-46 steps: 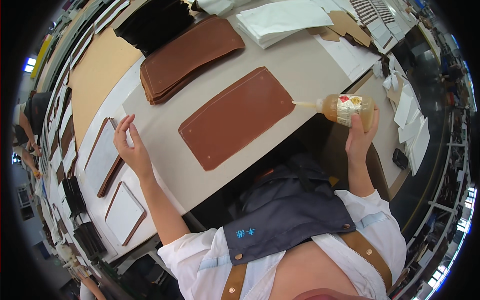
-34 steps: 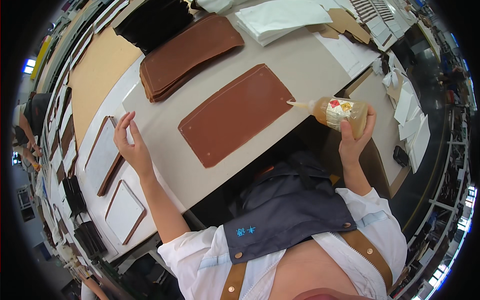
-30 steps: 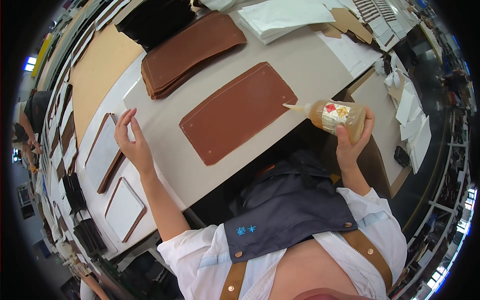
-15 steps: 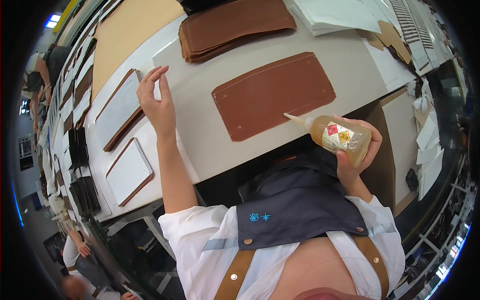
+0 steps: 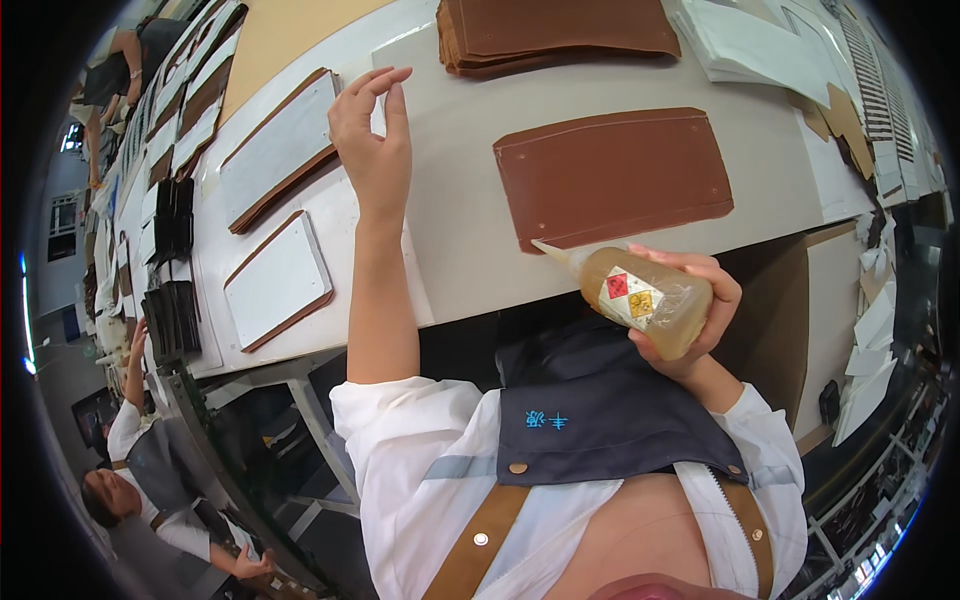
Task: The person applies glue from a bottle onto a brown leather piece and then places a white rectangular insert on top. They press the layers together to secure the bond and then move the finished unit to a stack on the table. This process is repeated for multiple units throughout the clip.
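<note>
A brown leather panel [image 5: 615, 175] lies flat on the pale table, with small marks near its corners. My right hand [image 5: 705, 310] is wrapped round a translucent squeeze bottle [image 5: 645, 300] of yellowish liquid. The bottle is tilted, and its pointed nozzle reaches the panel's near left corner; I cannot tell whether the tip touches. My left hand [image 5: 372, 130] is raised over the table left of the panel, fingers loosely bent and apart, holding nothing. Close beside it lies a larger stack of white-topped brown pieces [image 5: 283, 145].
A thick stack of brown leather panels [image 5: 560, 35] sits behind the panel. White sheets [image 5: 755, 50] lie at the far right. A smaller white-topped stack [image 5: 280, 280] is at left, near bundles of dark strips [image 5: 173, 315]. Another person [image 5: 165, 470] is at lower left.
The squeeze bottle's nozzle has moved left along the panel's near edge to its left corner. The view has shifted, so the table's things appear further right and higher. My left hand stays raised.
</note>
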